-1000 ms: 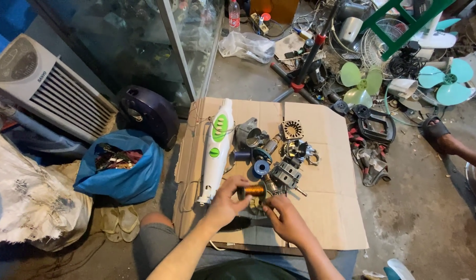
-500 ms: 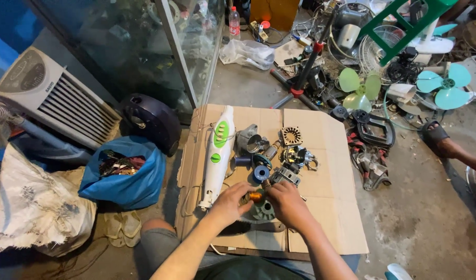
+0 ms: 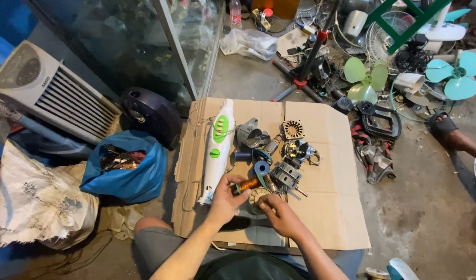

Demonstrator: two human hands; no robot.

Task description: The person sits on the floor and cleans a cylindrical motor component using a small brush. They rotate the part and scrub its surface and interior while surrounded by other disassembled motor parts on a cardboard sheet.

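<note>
Seated at a flattened cardboard sheet (image 3: 326, 207) on a concrete floor (image 3: 419, 218). The left hand (image 3: 225, 199) is gripping one end of a small copper-wound coil (image 3: 246, 184), fingers curled narrow around it; the coil is lying roughly level, held just above the cardboard between the two hands. The right hand (image 3: 279, 212) is resting lower, its fingers closing on a round pale metal part (image 3: 257, 196) that is sitting directly beneath the coil; how firmly it is gripping, I cannot tell. Judgement: the work is going best with the coil pinched by its end rather than its windings, since the fine wire is likely scraping or snagging easily, and with the right hand steadying the round part flat so nothing is rolling off. Just beyond the hands a blue spool (image 3: 261, 167), a black laminated motor block (image 3: 285, 175) and a finned ring (image 3: 293, 129) are lying clustered near the sheet's middle; a white-and-green handheld appliance body (image 3: 217, 148) is lying lengthwise at the left. Surroundings are crowded: a blue bag of scrap (image 3: 126, 173) and a white air cooler (image 3: 46, 98) to the left, green fan blades (image 3: 366, 79) and a teal fan (image 3: 458, 72) beyond the top right, another person's sandalled foot (image 3: 445, 129) at the right edge.
</note>
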